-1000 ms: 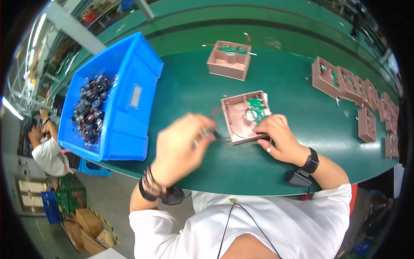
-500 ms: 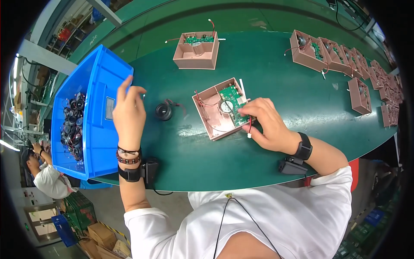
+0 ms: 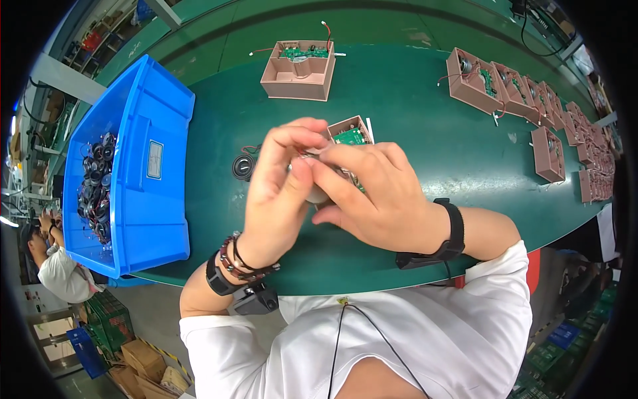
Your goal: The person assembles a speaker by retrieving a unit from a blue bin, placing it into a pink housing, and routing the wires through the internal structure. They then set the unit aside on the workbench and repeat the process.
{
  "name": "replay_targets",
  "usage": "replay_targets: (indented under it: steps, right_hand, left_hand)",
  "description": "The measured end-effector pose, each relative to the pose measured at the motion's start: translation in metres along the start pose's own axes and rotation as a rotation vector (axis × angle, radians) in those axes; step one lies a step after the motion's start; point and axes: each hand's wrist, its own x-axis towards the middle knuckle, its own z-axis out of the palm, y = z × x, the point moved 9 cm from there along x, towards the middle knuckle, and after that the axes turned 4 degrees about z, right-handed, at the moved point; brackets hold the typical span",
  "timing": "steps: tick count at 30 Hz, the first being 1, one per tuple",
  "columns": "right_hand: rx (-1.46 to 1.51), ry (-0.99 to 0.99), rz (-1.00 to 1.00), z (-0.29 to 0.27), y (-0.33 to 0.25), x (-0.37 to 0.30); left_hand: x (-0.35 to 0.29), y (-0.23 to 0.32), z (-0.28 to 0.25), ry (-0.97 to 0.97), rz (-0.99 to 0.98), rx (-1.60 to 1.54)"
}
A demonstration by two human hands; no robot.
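Over a pinkish-brown open box (image 3: 347, 125) in the middle of the table, my two hands meet, fingertips to fingertips. My left hand (image 3: 282, 193) pinches from the left, thumb against fingers. From the right, my right hand (image 3: 375, 193) closes its thumb and fingers at the same spot. What they grip is small and mostly hidden; a pale round part (image 3: 318, 194) shows beneath the fingers. At the box's far end a green circuit board (image 3: 350, 137) is visible. Just left of my left hand lies a black round speaker (image 3: 244, 167) with a reddish wire.
A blue bin (image 3: 156, 199) with many small speakers (image 3: 96, 189) stands at the left. Another open box (image 3: 299, 80) with board and wires sits at the far side. Rows of similar boxes (image 3: 475, 86) line the right. A person (image 3: 63, 272) works at far left.
My left hand has come from beside the blue bin to the box and meets my right hand there. My right hand has shifted left, and both now cover most of the box.
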Motion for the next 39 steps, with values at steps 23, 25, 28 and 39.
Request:
replay_targets:
  steps: [23, 25, 28, 39]
  right_hand:
    - [1.468, -0.513, 0.498, 0.032, 0.033, -0.013]
    - [1.53, -0.44, 0.557, 0.031, 0.042, -0.01]
    - [1.474, -0.131, 0.769, 0.022, 0.076, -0.007]
    - [1.007, -0.361, 0.604, 0.059, 0.047, 0.001]
  left_hand:
    - [0.005, 0.026, -0.034, -0.267, 0.472, 1.113]
    - [0.01, 0.026, -0.069, 0.105, 0.386, 1.159]
    - [0.003, -0.004, -0.084, 0.032, 0.161, 1.095]
    - [-0.017, -0.035, -0.05, -0.186, 0.138, 1.101]
